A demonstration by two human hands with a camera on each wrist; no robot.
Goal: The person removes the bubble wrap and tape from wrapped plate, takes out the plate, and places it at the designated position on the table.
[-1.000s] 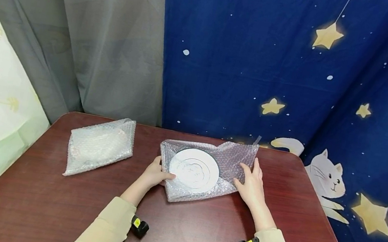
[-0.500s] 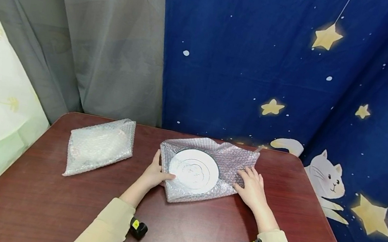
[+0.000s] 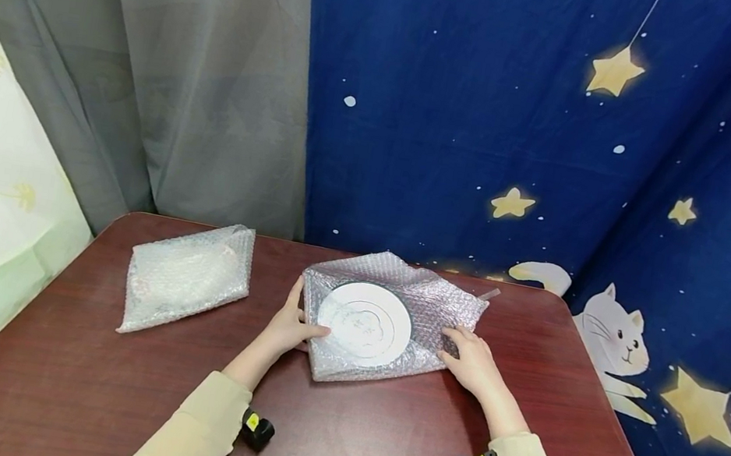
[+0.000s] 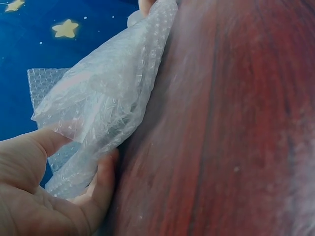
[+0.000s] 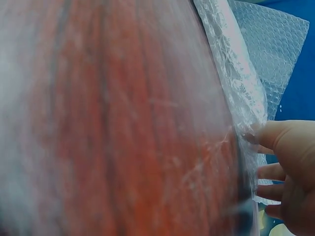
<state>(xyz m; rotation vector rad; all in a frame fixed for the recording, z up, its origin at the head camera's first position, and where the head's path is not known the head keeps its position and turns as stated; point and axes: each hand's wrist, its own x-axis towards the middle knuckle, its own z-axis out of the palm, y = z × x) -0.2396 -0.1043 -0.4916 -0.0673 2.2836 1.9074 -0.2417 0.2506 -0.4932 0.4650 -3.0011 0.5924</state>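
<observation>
A round white plate (image 3: 363,326) with a thin dark rim line lies on a sheet of bubble wrap (image 3: 440,296), its lower left overlapped by a clear layer. At the left edge my left hand (image 3: 285,329) grips the wrap, thumb on top beside the plate and fingers round the edge. The left wrist view shows that hand (image 4: 59,182) with the wrap (image 4: 113,83) between thumb and fingers. My right hand (image 3: 469,360) rests on the wrap's right part, fingers slightly bent. In the right wrist view, its fingertips touch the crinkled edge of the wrap (image 5: 241,73).
Another flat bubble-wrapped packet (image 3: 189,277) lies to the left on the reddish-brown table (image 3: 347,446). Behind the table's far edge hang a grey curtain (image 3: 215,95) and a blue curtain (image 3: 437,128) with stars and a cat. Each wrist wears a small black camera.
My right hand has come down onto the wrap, its fingers lower and closer together. The right corner of the wrap has dropped, while its upper middle edge has risen. My left hand stays put.
</observation>
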